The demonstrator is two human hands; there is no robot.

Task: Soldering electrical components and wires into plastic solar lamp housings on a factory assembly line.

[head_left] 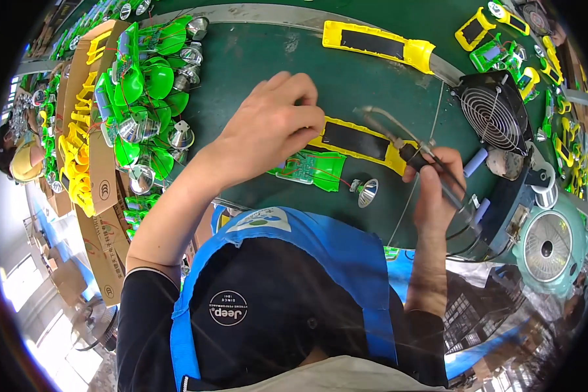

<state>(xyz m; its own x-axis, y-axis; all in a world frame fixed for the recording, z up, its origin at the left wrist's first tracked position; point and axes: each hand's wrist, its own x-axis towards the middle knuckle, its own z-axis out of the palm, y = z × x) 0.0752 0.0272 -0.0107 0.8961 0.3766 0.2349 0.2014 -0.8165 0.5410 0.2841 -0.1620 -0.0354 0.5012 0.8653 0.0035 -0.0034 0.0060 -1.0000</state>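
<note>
My left hand (277, 121) is closed, its thumb and fingertips together at the left end of a yellow plastic casing (392, 159) with a dark panel; whatever they pinch is hidden. My right hand (441, 186) grips a soldering iron (409, 154) with a thin metal tube and a cable, blurred by motion over the casing's right end. Just nearer to me lies a green casing (330, 171) with a circuit board and red wires. A silver lamp reflector (368, 193) sits to its right, wired to it. Farther off lies a second yellow casing (372, 44).
At left, green lamp parts with reflectors (137, 127) are heaped against a cardboard box (101, 150) of yellow parts. A black fan (492, 110) stands at right, with blue cylindrical cells (475, 163) and a solder spool (543, 186) nearby. A pale green fan (547, 248) is beyond the table's edge.
</note>
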